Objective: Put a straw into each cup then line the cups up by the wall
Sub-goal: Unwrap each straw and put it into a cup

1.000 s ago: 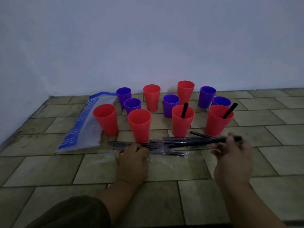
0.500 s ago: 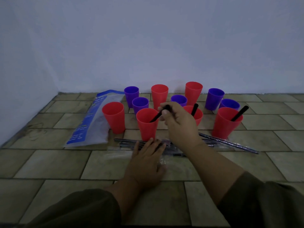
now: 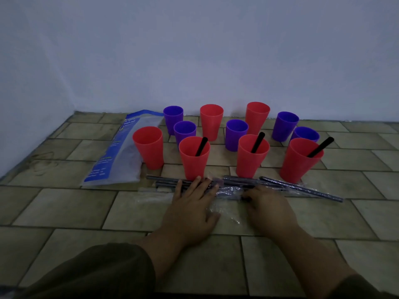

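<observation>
Three red cups in the front row each hold a black straw: the left one (image 3: 194, 164), the middle one (image 3: 250, 161) and the right one (image 3: 299, 164). A fourth red cup (image 3: 149, 151) at the far left is empty. Behind them stand two empty red cups (image 3: 211, 123) and several empty purple cups (image 3: 236, 135). A pile of wrapped dark straws (image 3: 237, 182) lies in front of the cups. My left hand (image 3: 192, 203) presses flat on the pile's left part. My right hand (image 3: 267, 208) has its fingers curled on a straw in the pile.
A blue and white plastic bag (image 3: 116, 156) lies flat to the left of the cups. Clear plastic wrap (image 3: 226, 211) is crumpled between my hands. The pale wall (image 3: 216, 61) rises just behind the back cups, and the floor is tiled.
My right hand left a straw in the front left red cup and came back down to the pile. My left hand stayed on the straws.
</observation>
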